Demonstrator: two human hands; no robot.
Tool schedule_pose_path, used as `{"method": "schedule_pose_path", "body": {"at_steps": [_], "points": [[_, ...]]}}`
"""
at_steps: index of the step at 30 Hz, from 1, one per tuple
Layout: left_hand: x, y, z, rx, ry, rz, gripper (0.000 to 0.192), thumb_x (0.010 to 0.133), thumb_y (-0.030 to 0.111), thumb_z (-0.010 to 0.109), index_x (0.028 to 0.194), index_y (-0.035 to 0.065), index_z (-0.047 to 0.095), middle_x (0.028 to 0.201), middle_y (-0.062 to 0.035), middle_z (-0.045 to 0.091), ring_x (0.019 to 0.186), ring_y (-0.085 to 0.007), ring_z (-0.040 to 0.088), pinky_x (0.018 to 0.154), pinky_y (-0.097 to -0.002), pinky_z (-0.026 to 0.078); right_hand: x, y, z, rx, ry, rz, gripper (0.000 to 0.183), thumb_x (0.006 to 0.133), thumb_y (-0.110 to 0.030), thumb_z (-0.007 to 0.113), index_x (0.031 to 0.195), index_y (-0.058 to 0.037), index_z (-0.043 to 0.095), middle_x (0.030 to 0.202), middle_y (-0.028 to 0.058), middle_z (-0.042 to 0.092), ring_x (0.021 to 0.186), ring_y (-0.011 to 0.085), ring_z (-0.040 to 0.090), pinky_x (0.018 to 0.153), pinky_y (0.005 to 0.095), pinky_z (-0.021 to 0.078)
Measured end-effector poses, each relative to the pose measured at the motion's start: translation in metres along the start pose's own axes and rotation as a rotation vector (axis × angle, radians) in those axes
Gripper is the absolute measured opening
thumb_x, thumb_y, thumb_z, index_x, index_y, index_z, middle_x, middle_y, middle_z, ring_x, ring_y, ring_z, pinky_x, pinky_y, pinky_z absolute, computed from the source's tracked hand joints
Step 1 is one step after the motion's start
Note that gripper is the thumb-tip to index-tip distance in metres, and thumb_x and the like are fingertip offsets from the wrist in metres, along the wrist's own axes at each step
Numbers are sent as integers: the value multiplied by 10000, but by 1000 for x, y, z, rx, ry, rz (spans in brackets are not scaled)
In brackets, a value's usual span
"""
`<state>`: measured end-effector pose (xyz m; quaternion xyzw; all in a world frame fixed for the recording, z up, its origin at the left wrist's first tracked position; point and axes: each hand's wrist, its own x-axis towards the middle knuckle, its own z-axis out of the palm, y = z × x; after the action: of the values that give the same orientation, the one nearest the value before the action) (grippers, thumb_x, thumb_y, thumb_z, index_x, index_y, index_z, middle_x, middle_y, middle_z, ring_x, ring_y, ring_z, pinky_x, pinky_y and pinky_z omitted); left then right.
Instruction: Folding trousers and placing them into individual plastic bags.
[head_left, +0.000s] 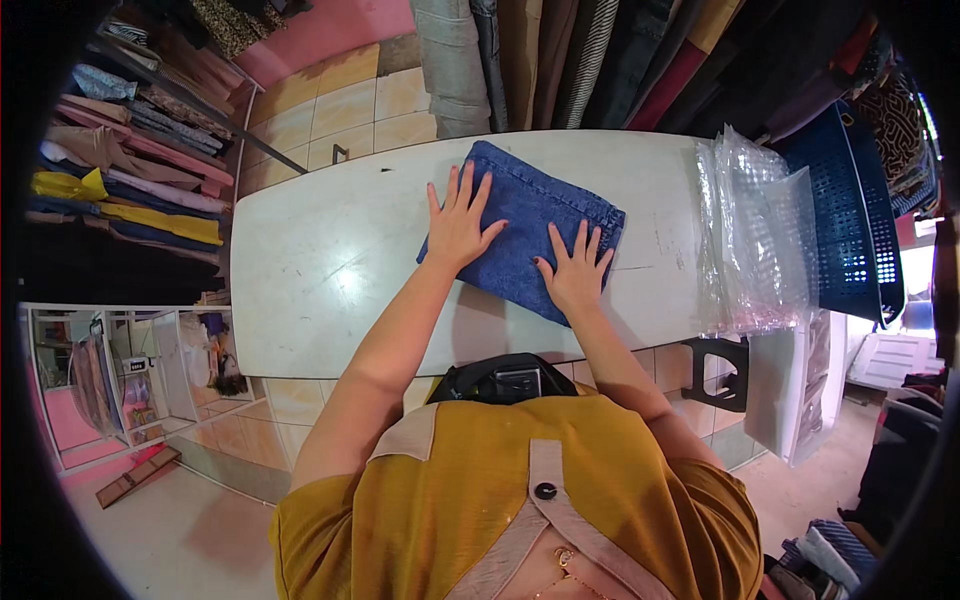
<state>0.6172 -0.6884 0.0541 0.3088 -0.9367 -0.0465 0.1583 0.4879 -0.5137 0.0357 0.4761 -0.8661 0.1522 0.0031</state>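
A folded blue denim garment (517, 217) lies at a slant on the white tabletop (337, 225). My left hand (459, 225) presses flat on its left part, fingers spread. On its right part rests my right hand (576, 274), palm down with the fingers apart, close to a stitched edge. Neither hand grips the cloth; both only touch its upper face. The fold's underside is hidden.
Clear plastic bags (757, 240) are piled at the table's right end, beside a dark blue perforated basket (847, 217). Trousers (517, 60) hang along the far edge. Folded clothes (135, 165) fill a rack at left. A black stool (716, 371) stands below the near edge.
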Motion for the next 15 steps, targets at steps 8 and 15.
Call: {"method": "schedule_pose_path", "body": {"at_steps": [8,15], "points": [[19,-3,20,-70,-379,-187,787,829,548,506,1445,170,195,1512,-131,86,1375,-365,125,1015,-648,181,10,7,8,-28,-193,112,627,843,-513,508,1398,-289,320,1482,176,170,1364,399,128,1008,665,145],[52,-1,35,-52,-243,-16,652,818,477,557,1381,216,358,1484,-116,196,1363,-345,173,1000,-637,222,10,1,3,-39,-186,115,629,839,-505,512,1394,-274,328,1474,178,184,1353,410,149,1003,671,147]]}}
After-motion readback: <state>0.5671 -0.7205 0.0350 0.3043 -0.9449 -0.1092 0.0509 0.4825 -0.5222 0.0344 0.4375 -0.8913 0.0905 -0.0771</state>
